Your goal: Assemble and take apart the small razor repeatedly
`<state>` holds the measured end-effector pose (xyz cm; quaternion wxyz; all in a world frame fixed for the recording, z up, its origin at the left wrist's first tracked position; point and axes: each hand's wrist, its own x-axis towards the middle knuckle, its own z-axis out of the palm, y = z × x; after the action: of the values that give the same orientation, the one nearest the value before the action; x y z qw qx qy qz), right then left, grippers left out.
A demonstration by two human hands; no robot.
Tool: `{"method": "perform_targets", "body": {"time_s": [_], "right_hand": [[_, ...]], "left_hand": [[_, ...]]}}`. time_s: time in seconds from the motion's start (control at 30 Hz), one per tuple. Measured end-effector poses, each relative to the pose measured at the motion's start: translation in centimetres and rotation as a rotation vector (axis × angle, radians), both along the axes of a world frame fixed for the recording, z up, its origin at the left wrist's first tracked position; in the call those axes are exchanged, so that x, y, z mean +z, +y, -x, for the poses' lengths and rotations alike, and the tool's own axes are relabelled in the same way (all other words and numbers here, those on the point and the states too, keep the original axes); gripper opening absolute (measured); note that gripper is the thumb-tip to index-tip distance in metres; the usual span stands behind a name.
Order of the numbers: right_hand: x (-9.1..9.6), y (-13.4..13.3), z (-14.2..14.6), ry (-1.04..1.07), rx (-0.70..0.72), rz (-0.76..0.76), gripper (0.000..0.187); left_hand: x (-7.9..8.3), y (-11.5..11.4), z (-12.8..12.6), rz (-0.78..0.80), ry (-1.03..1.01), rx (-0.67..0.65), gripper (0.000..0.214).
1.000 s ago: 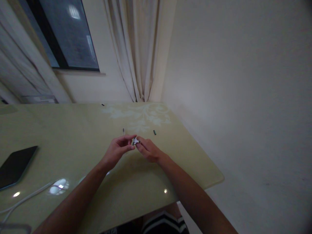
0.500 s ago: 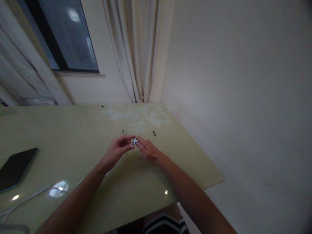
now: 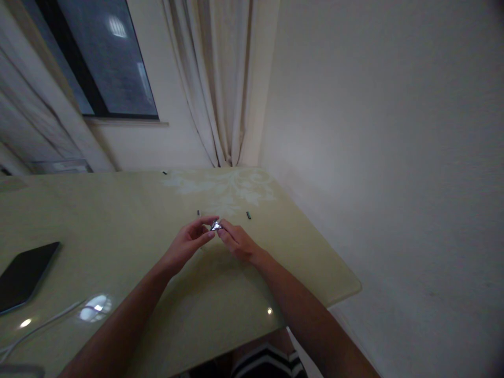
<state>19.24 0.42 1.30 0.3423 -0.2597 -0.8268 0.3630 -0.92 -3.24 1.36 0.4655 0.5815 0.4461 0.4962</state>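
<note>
Above the table, a small shiny silver piece [image 3: 216,226] is held between my two hands; it is too small to tell its kind. My right hand [image 3: 239,242] pinches its right side between thumb and fingers. From the left, the curled fingers and thumb of my left hand [image 3: 189,240] close on its other side. My fingertips cover part of the piece. Just beyond my left hand lies a small dark strip [image 3: 198,213] on the tabletop. Another small dark piece [image 3: 248,215] rests past my right hand.
A pale glossy table [image 3: 307,262] with a white leaf pattern stands against the wall. At left lie a dark flat tablet-like slab [image 3: 27,275] and a white cable [image 3: 47,323]. One more tiny dark piece [image 3: 164,172] sits near the far edge. Curtains [image 3: 220,79] hang behind.
The silver piece has turned a little between my fingers and now shows a brighter face. Both hands have shifted very slightly left and otherwise keep their hold.
</note>
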Motion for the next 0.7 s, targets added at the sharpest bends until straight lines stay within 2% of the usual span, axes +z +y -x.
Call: {"method": "perform_targets", "body": {"time_s": [0.17, 0.4, 0.57, 0.7], "right_hand": [[-0.05, 0.28, 0.25, 0.041, -0.039, 0.012, 0.028], [-0.12, 0.45, 0.28, 0.086, -0.016, 0.026, 0.030], [-0.20, 0.21, 0.52, 0.084, -0.087, 0.031, 0.035], [-0.13, 0.14, 0.58, 0.038, -0.145, 0.002, 0.035]], "left_hand": [[-0.21, 0.22, 0.07, 0.000, -0.004, 0.100, 0.051], [-0.24, 0.37, 0.44, -0.035, 0.015, 0.075, 0.052], [-0.27, 0.52, 0.42, -0.018, -0.008, 0.126, 0.046], [-0.02, 0.39, 0.23, -0.016, 0.010, 0.116, 0.049]]}}
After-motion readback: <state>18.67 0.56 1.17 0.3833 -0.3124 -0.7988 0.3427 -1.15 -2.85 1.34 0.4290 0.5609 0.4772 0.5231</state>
